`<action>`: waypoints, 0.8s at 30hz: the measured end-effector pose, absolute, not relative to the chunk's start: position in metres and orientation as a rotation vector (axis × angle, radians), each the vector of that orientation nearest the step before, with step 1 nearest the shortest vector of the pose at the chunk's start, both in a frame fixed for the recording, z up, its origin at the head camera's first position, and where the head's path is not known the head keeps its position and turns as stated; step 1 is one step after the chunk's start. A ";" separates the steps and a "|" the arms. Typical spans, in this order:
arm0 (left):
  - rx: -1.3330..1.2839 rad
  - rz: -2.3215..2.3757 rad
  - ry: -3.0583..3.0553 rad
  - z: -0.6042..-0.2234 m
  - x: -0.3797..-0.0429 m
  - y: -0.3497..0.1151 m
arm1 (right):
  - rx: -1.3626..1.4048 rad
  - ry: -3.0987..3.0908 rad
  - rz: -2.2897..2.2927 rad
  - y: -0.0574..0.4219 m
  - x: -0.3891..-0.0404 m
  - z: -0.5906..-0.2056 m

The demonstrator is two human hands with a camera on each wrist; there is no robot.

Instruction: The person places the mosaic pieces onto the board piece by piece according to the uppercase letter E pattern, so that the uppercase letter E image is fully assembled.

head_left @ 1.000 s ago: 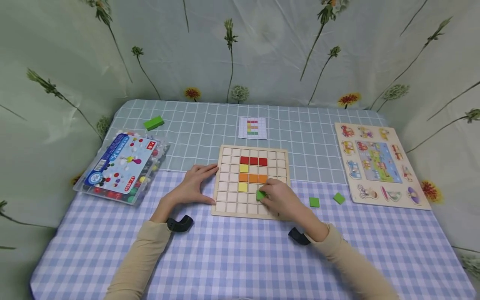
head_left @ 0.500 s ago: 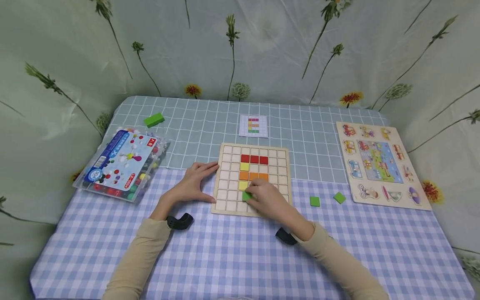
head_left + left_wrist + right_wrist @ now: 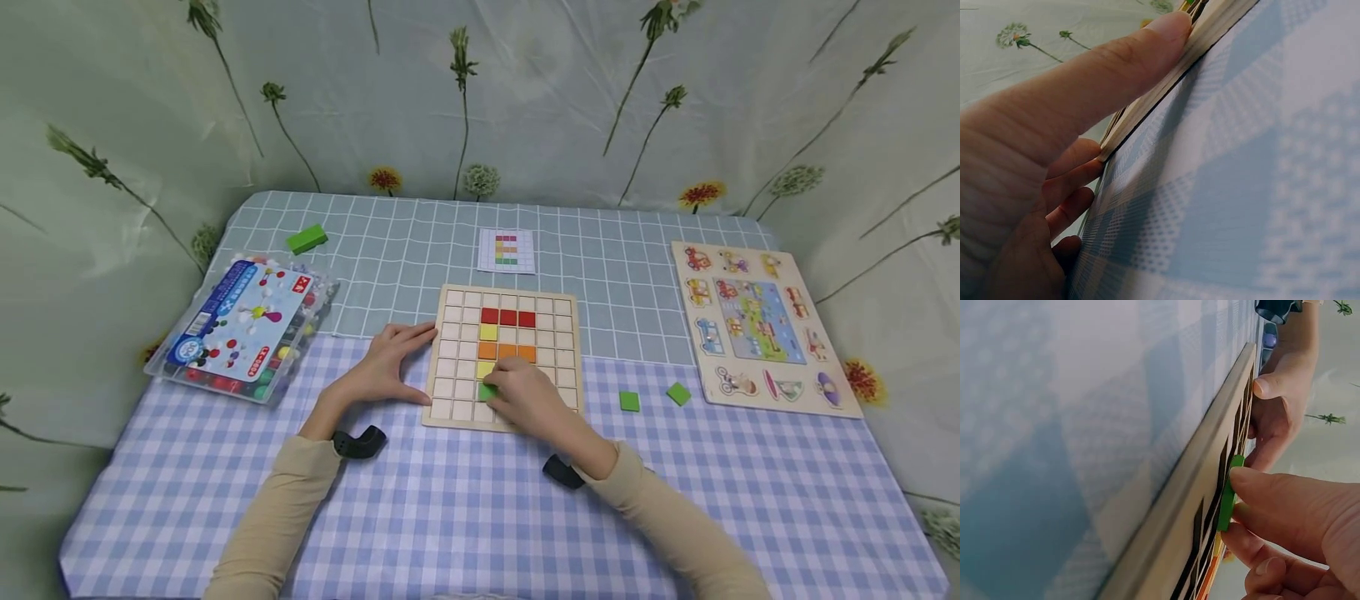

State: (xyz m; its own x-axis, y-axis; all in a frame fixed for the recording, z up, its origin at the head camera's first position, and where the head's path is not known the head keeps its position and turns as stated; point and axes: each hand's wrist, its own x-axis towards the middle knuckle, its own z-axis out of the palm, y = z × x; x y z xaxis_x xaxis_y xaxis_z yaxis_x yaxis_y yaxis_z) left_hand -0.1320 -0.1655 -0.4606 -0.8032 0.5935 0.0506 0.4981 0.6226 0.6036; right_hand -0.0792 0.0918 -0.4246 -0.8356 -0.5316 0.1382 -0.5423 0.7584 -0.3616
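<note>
A square wooden grid board [image 3: 463, 393] lies mid-table, with red tiles [image 3: 507, 317], yellow tiles [image 3: 488, 332] and orange tiles [image 3: 487, 351] in some of its cells. My right hand [image 3: 534, 402] pinches a green square tile [image 3: 1229, 497] between thumb and fingers. The tile is tilted at the board's surface, just below the lower yellow tile. My left hand [image 3: 384, 368] rests against the board's left edge, thumb and fingers spread and fairly straight. Two loose green tiles [image 3: 629, 402] lie on the cloth to the right of the board.
Behind the board lies a pattern card [image 3: 507, 251]. A clear box of coloured beads [image 3: 247, 329] sits on the left, with a green block [image 3: 307, 239] behind it. A wooden picture puzzle [image 3: 765, 329] occupies the right side.
My right hand has carried the green tile leftward across the board, from right of the yellow column to just beneath it. The left hand has stayed at the board's edge.
</note>
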 end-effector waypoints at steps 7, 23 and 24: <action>0.913 0.921 2.696 -0.462 -0.132 -0.166 | 0.855 -2.950 0.581 0.086 -0.080 -0.424; 0.935 0.917 2.687 -0.461 -0.133 -0.167 | 0.743 -2.917 0.690 0.120 -0.074 -0.421; 0.933 0.918 2.687 -0.461 -0.133 -0.168 | 0.718 -2.920 0.698 0.125 -0.073 -0.421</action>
State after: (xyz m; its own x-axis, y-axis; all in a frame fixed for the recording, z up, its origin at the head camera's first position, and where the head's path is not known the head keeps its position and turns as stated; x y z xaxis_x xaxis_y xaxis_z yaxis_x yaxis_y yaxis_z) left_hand -0.1326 -0.1675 -0.4608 -0.7944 0.6051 0.0535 0.5114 0.6186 0.5965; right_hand -0.0731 0.1253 -0.4210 -0.8903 -0.4277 0.1563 -0.4521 0.7895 -0.4150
